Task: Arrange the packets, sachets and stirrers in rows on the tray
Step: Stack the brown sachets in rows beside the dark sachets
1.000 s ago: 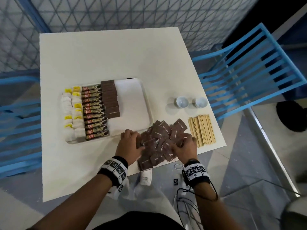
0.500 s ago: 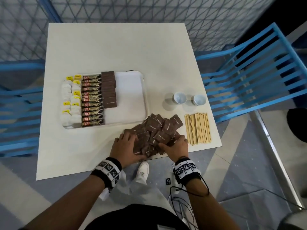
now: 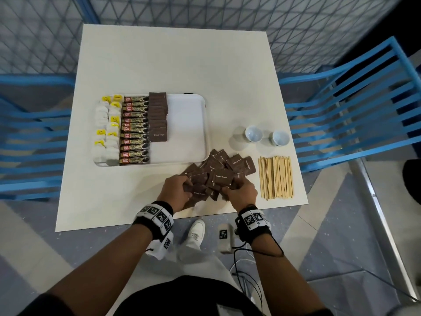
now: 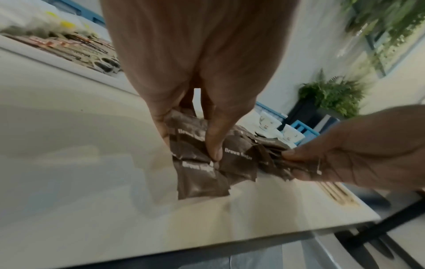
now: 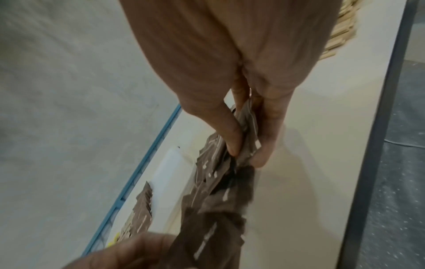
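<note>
A café seating corner, by the look of it: a square white tabletop (image 3: pixel 173 65) flanked by blue slatted chairs (image 3: pixel 355 106), 2 small white cups (image 3: pixel 254 133) beside a bundle of wooden stirrers (image 3: pixel 275 177), a serving tray (image 3: pixel 189 124) lined with coffee sachets (image 3: pixel 134 131), potted ferns (image 4: pixel 331 94) against a pale wall, speckled floor underfoot.

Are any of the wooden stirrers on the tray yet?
No, the wooden stirrers all lie in a bundle on the table, to the right of the tray.
</note>
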A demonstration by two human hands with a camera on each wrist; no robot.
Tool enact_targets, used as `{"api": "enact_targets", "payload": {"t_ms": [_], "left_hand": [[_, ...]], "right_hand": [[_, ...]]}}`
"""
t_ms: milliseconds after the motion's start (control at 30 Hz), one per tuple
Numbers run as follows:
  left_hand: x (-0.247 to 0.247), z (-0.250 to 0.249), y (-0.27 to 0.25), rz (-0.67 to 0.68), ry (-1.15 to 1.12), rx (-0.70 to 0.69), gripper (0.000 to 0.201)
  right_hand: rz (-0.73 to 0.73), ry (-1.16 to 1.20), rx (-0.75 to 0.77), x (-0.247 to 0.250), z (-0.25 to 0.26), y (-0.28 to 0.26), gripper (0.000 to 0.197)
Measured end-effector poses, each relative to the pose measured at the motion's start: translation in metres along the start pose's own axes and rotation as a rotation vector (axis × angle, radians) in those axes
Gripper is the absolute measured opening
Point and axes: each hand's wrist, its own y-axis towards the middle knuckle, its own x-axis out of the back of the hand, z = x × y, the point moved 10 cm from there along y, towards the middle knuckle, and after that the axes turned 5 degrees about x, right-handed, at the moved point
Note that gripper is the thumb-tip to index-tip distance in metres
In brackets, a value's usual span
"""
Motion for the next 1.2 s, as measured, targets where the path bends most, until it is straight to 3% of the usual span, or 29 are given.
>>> {"api": "enact_targets", "payload": {"t_ms": [333,533,667,800,933,1100,1200], "left_hand": [[0.039,0.007,0.013,-0.075,-0.091,0.1,0.025],[0.049,-0.002,0.019,-0.068,-0.204,0.094,0.022],[0.042,-0.013,0.023,-0.001,-0.412,0.142,0.025],[0.032,-0.028,0.023,0.117,-0.702,0.174,0.032],[0.028,-0.034,0.02,0.265,-0.938,0.23,0.027],[0.032,-0.023,0.023,0.37,-1.078,0.313,0.025],[0.037,-0.014,0.028,0.377,-1.145,0.36,0.042]], "right_hand": [[-0.059,0.053,0.065,0.041,0.006,0.011,0.035],[-0.145,0.127,0.198,0.078,0.045,0.007,0.034],[-0.003,0.357,0.318,0.054,0.084,0.003,0.033],[0.191,0.332,0.383,0.006,0.117,-0.002,0.035],[0.193,0.224,0.381,-0.019,0.119,0.005,0.038],[0.233,0.296,0.356,-0.031,0.129,0.01,0.044],[0.259,0.432,0.265,-0.037,0.132,0.013,0.05]]}}
